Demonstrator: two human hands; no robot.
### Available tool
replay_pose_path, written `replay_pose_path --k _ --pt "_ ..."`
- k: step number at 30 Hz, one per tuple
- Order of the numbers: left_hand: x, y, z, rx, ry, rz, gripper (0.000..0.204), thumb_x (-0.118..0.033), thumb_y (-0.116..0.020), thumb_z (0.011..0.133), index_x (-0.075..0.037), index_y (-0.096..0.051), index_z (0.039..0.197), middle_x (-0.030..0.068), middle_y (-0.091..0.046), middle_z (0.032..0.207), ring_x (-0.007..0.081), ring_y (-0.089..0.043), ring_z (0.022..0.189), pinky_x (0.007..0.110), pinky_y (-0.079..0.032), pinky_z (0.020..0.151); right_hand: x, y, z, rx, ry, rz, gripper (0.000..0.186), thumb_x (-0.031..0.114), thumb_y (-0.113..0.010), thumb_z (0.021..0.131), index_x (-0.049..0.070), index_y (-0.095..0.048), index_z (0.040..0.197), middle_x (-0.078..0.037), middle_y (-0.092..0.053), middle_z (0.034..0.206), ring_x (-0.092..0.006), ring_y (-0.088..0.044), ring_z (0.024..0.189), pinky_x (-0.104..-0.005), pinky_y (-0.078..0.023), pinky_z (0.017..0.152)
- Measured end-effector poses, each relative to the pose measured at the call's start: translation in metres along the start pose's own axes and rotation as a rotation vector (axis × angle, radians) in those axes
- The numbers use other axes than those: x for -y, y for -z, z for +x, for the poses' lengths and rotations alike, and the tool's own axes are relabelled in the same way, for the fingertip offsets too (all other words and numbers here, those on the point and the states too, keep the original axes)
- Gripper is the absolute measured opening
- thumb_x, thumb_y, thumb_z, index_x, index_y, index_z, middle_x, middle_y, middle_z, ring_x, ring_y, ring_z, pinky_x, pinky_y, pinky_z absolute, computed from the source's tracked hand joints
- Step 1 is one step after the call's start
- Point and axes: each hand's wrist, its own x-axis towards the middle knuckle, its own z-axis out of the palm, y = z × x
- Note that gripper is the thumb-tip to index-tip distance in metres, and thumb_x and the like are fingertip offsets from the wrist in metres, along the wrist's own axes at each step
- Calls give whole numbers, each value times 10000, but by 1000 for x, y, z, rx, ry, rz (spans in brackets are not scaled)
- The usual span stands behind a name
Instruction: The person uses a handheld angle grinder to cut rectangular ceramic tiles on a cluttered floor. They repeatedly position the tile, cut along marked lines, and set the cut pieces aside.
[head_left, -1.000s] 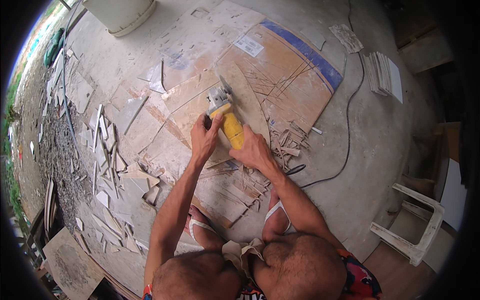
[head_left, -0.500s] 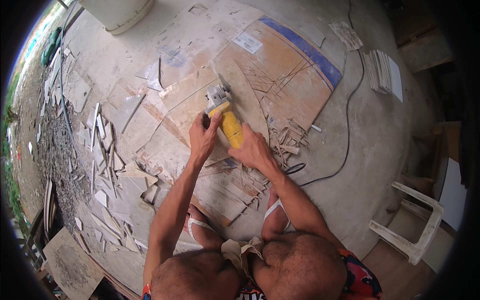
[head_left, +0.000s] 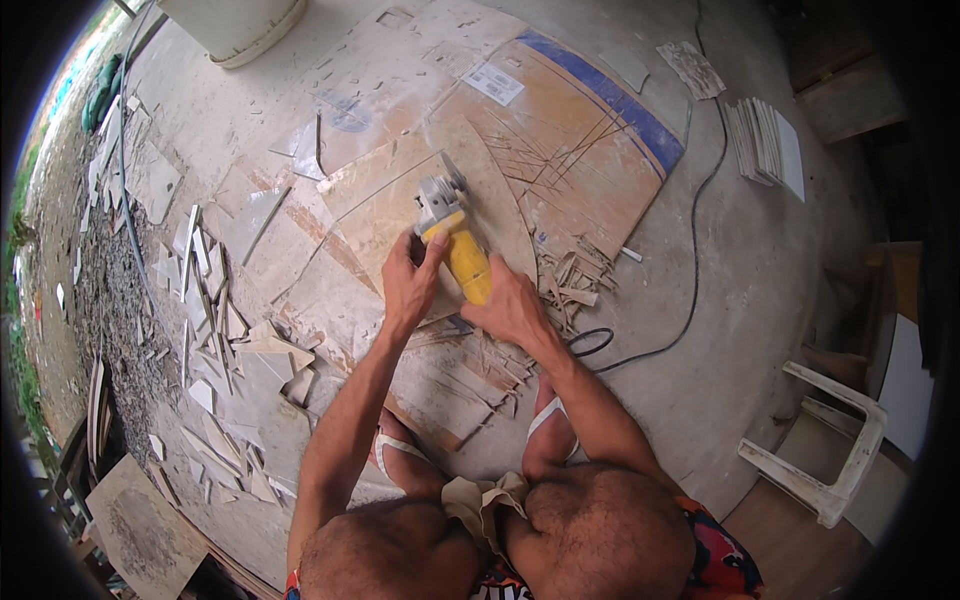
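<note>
A yellow angle grinder point(head_left: 462, 255) with a grey metal head lies in both my hands, its disc point(head_left: 455, 175) low over a dusty tile point(head_left: 385, 180). Around the front of its body and near the head, my left hand point(head_left: 410, 280) is closed, with the thumb on top. My right hand point(head_left: 508, 303) grips the rear end of the body. A dark cut line runs across the tile, ending near the disc. Whether the disc touches the tile I cannot tell. Beneath the tile lies a worn cardboard sheet point(head_left: 565, 120) with a blue stripe.
Broken tile strips point(head_left: 215, 310) are scattered to the left, and thin offcuts point(head_left: 578, 280) lie right of the tile. A black cord point(head_left: 690, 290) curves along the floor. Stacked tiles point(head_left: 755, 145) stand far right, a white plastic stool point(head_left: 830, 450) near right, a pale bucket point(head_left: 240, 30) far left.
The grinder has shifted slightly toward me and to the right, both hands moving with it. More of the cut line shows near the disc.
</note>
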Motion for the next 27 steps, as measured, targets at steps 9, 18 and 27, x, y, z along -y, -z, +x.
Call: replay_pose_path --k 9,18,27 --pt "-7 -3 -15 5 33 -20 584 -485 -757 1035 49 -719 1268 71 -681 841 147 -589 753 332 -503 694 -10 -2 -10 2 -22 1 628 236 -819 785 -64 -527 1253 -391 -730 1048 -585 -714 1030 -598 -583 910" --pt "7 3 17 -40 14 -7 610 -521 -744 1036 66 -723 1199 98 -703 855 175 -610 772 354 -514 724 12 4 14 30 -39 -19 618 246 -815 778 -61 -543 1240 -390 -733 1041 -579 -720 1020 -600 -585 905" --pt "4 19 65 -83 -4 47 620 -578 -698 1057 42 -709 1061 9 -604 838 104 -483 766 308 -412 655 26 -1 63 -3 41 31 583 244 -806 774 -73 -547 1189 -398 -731 1035 -581 -718 1027 -597 -587 916"
